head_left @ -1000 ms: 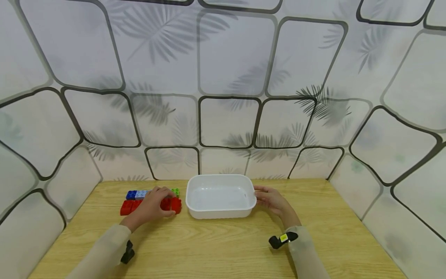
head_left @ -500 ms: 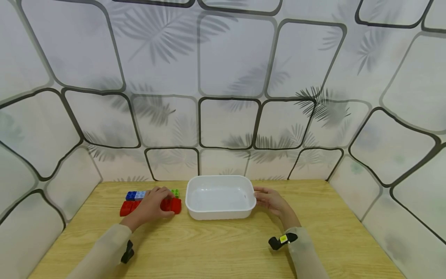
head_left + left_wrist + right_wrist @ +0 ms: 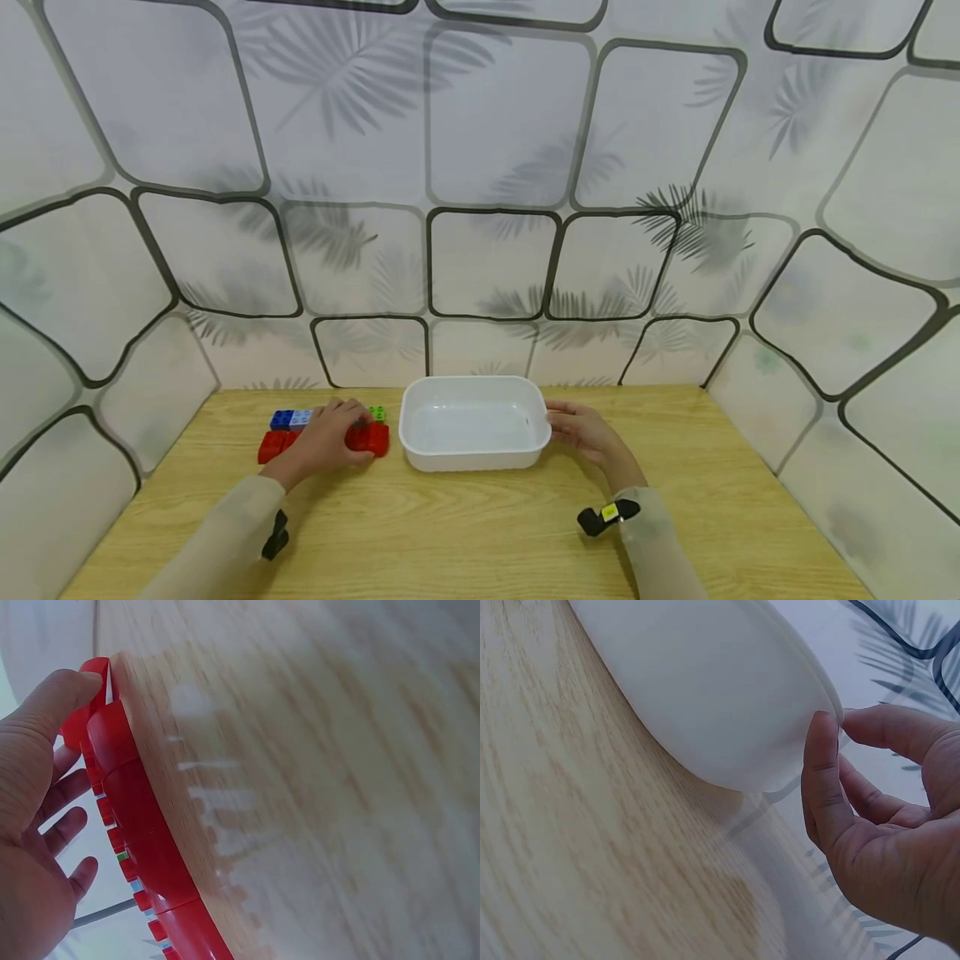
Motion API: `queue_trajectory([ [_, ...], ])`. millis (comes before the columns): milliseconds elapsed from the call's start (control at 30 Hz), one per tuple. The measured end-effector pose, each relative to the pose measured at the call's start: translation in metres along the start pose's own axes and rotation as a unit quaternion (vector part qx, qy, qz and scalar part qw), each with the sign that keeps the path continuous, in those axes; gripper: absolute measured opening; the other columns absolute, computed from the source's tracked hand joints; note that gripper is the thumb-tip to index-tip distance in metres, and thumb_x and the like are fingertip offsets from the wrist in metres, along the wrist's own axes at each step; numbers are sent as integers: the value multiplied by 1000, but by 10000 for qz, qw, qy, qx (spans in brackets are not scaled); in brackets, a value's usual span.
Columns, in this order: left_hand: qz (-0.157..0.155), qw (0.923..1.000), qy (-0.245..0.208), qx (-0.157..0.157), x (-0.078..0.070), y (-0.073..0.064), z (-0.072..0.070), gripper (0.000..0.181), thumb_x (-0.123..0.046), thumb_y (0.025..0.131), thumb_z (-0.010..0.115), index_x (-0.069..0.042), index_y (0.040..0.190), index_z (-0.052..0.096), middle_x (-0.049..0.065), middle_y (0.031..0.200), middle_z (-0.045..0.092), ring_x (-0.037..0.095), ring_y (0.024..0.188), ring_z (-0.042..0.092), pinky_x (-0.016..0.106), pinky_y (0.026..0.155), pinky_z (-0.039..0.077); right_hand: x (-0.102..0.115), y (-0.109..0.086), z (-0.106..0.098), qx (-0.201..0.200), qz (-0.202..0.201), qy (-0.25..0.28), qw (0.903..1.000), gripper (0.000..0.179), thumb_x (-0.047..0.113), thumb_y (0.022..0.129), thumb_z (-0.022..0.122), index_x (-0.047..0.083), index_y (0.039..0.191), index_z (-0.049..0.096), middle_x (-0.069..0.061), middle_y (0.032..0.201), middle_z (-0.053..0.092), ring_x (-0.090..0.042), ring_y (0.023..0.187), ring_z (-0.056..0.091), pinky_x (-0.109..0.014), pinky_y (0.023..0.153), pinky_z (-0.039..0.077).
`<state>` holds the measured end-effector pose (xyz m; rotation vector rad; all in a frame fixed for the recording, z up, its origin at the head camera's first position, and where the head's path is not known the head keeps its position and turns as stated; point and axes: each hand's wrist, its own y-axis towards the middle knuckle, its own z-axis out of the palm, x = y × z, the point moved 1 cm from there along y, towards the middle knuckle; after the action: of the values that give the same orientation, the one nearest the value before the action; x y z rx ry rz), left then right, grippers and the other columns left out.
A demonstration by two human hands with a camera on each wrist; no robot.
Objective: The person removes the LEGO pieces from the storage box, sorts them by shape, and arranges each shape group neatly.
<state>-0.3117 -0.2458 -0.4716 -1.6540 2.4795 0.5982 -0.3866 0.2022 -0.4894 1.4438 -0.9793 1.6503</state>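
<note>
My left hand is over a row of red toy building blocks on the left of the table. In the left wrist view, thumb and finger pinch the red block at the row's end. That block sits at a slight angle, with a narrow wedge of space beside its neighbour. The other fingers hang over the studs. My right hand is at the right end of a white plastic tub. In the right wrist view, its thumb and a finger pinch the tub's rim. The tub's inside shows no blocks.
Behind the red row lies a second row with a dark blue block, a light blue block and a green block; my left hand hides its middle. A patterned cloth wall encloses the wooden table at back and sides.
The red block at the row's right end has turned slightly and lies straighter with the row in the head view. Both hands stay almost in place, and the tub has not moved.
</note>
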Motion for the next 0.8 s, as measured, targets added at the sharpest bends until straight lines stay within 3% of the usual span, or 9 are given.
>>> queue_trajectory([
  [300,171,9994,305,-39,-2,1,1,43,-35,75,90,-14,105,68,3,109,65,27,103,53,57,86,44,1,-1,1,-85,6,-45,10000,52,5,104,53,-17,148,35,9,107,70,-6,95,70,-22,83,57],
  [467,211,9992,290,-169,-3,-1,0,42,-33,73,91,-13,102,68,4,108,65,29,102,54,58,85,44,3,0,1,-82,9,-40,10000,51,5,105,52,-18,147,35,8,107,70,-5,94,69,-22,83,57],
  [800,174,9994,275,-143,-3,-1,0,41,-33,73,91,-14,101,68,4,108,65,28,101,53,55,82,43,1,0,0,-76,-13,-43,10000,50,4,104,52,-19,146,36,9,104,70,-5,92,69,-22,82,57],
])
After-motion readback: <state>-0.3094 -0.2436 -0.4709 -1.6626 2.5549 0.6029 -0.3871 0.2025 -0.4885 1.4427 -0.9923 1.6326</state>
